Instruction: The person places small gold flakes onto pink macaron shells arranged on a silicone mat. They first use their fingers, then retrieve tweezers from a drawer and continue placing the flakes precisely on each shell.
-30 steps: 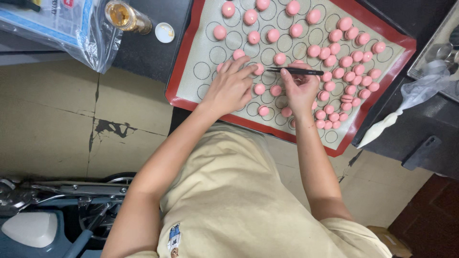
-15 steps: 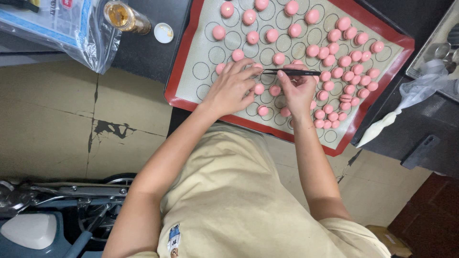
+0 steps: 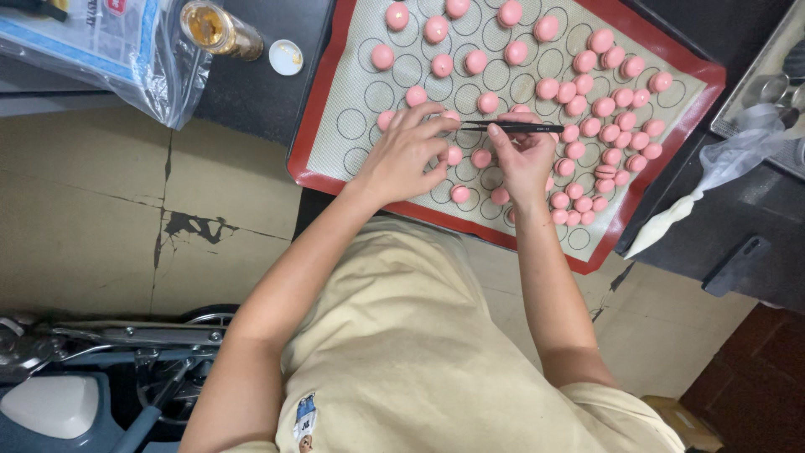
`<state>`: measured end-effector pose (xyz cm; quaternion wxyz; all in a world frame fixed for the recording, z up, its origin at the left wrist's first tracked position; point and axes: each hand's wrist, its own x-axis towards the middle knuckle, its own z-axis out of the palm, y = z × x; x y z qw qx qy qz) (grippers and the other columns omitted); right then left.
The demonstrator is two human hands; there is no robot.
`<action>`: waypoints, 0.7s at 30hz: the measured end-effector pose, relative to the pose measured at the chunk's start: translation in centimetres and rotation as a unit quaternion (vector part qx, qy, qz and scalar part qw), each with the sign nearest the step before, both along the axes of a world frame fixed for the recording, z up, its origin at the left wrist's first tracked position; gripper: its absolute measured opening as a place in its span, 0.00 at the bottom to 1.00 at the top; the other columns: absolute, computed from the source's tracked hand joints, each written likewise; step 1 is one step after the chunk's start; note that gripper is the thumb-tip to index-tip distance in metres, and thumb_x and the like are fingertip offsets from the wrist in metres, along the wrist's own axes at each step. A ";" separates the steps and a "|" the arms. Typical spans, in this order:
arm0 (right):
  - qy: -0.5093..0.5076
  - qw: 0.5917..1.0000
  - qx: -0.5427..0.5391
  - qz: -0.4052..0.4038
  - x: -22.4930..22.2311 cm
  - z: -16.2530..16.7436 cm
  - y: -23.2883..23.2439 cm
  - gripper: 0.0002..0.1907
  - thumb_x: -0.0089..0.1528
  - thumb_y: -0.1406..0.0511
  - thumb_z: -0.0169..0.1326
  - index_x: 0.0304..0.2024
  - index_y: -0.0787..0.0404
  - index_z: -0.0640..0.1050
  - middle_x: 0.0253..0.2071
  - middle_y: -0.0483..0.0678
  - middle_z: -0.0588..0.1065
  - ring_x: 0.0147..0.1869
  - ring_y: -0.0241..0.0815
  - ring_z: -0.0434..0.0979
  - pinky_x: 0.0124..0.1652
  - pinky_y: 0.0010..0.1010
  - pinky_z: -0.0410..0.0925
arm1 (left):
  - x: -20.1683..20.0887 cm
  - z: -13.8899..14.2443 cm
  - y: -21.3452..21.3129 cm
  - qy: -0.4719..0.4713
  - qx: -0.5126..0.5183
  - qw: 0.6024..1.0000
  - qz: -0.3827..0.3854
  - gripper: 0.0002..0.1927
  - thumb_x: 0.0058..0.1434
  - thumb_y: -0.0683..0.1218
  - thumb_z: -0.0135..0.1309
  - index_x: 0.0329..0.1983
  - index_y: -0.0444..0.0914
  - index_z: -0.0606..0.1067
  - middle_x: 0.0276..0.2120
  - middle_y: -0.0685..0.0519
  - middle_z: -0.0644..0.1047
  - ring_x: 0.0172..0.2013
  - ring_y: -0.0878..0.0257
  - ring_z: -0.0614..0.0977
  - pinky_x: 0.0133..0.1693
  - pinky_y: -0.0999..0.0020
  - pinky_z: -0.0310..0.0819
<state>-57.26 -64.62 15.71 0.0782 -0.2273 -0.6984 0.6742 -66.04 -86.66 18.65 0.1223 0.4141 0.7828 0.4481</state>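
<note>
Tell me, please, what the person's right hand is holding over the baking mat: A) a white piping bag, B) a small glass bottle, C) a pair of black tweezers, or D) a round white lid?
C: the right hand grips slim black tweezers lying across the pink shells, while the piping bag lies apart at the mat's right edge.

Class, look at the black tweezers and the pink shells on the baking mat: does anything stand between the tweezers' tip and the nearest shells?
Nothing visible does. The right hand holds the black tweezers just above the baking mat, tip beside the left hand, with pink shells lying open close below.
</note>
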 end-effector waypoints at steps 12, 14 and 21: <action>-0.013 0.999 -0.022 -0.035 -0.1 -0.1 0.2 0.08 0.67 0.71 0.62 0.47 0.66 0.77 0.34 0.41 0.76 0.30 0.24 0.66 0.27 0.17 0.56 | 0.3 -0.4 -0.3 -0.039 -0.003 0.999 0.034 0.05 0.52 0.43 0.61 0.25 0.38 0.76 0.57 0.53 0.76 0.64 0.49 0.68 0.61 0.48 0.62; -0.031 0.999 -0.014 -0.034 0.0 -0.1 0.3 0.09 0.66 0.71 0.62 0.46 0.66 0.76 0.33 0.41 0.75 0.28 0.24 0.66 0.24 0.17 0.56 | 0.3 -0.5 -0.2 -0.032 -0.008 0.999 0.035 0.05 0.52 0.43 0.61 0.26 0.39 0.76 0.58 0.54 0.76 0.65 0.50 0.68 0.61 0.48 0.62; -0.010 1.000 0.017 -0.020 0.8 0.8 0.1 0.07 0.65 0.73 0.62 0.44 0.67 0.77 0.32 0.42 0.74 0.27 0.25 0.67 0.24 0.17 0.58 | 0.7 -0.3 -0.3 -0.033 0.003 0.994 0.104 0.04 0.56 0.44 0.62 0.29 0.40 0.78 0.57 0.54 0.77 0.63 0.49 0.67 0.61 0.48 0.61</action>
